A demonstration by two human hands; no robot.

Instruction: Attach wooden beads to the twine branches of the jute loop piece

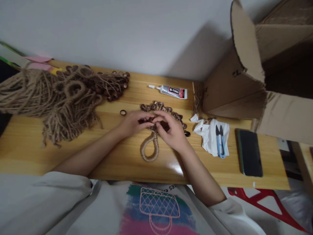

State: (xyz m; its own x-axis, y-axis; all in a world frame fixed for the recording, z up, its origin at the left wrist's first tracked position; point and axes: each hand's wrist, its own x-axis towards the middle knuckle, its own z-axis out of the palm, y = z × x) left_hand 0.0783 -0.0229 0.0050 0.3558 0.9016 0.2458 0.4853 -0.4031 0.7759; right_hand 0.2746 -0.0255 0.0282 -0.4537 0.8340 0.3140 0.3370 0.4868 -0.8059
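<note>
A wrapped jute loop [149, 153] lies on the wooden table in front of me, and cords with brown nut-like shells [160, 106] fan out beyond its neck. My left hand [137, 122] is closed at that neck, thumb and fingers pinched on the cords. From the other side my right hand [171, 130] pinches the same spot, its fingertips meeting those of my left. Exactly what lies between the fingertips is hidden. Just left of my left hand rests a small dark ring-like shell piece [123, 112].
Jute cords with loops and shells [73, 94] pile up at the left. A B-7000 glue tube [173, 91] lies near the wall. To the right are blue thread snips [220, 145] on white plastic [207, 137], a phone [249, 152] and an open cardboard box [232, 88].
</note>
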